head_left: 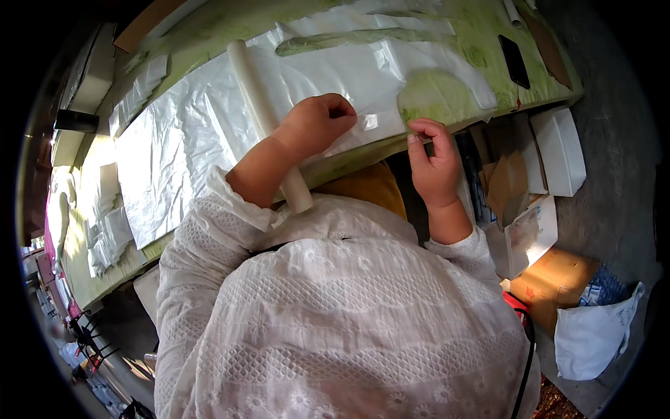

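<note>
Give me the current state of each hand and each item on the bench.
left hand: fisted, pressing on the plastic sheet
right hand: pinching the sheet's near edge
plastic sheet: spread flat, wrinkled
roll: lying on the sheet, partly unrolled
phone: flat, screen dark

Translucent white plastic sheet (209,119), crinkled, spread flat on table, front edge pinched

One head-worn fisheye camera looks steeply down (close over the person's chest) at the table (481,42) edge.
</note>
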The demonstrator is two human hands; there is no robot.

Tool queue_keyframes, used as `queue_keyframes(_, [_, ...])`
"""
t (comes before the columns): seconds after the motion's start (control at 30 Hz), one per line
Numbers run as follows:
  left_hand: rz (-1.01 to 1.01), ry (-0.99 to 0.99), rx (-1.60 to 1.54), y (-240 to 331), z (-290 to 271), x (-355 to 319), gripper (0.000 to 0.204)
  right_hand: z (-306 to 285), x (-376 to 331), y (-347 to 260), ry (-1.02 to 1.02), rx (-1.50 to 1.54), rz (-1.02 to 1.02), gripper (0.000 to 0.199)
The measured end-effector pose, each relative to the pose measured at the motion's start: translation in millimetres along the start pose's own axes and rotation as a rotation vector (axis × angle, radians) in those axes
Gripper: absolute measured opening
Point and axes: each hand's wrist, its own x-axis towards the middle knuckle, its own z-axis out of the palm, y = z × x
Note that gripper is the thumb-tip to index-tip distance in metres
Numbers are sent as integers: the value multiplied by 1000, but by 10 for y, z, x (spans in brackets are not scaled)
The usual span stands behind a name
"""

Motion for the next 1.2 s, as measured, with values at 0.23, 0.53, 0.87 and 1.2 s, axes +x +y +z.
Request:
queue_keyframes(0.23, [-82, -13, -271, -27, -67, 15, 13, 282, 201, -160, -199, -124, -207, 23])
queue_keyframes(0.53, [-22, 39, -206, -157, 62, 60, 20, 353, 835, -165, -128, 632, 948, 38])
queue_keyframes(0.87, [-5, 34, -164, -42, 67, -3, 17, 267, 619, -52, -413, 400, 809, 21])
queue_keyframes(1.2, [-78, 56, -378, -49, -88, -1, 24, 183, 554, -23, -417, 234, 776, 26])
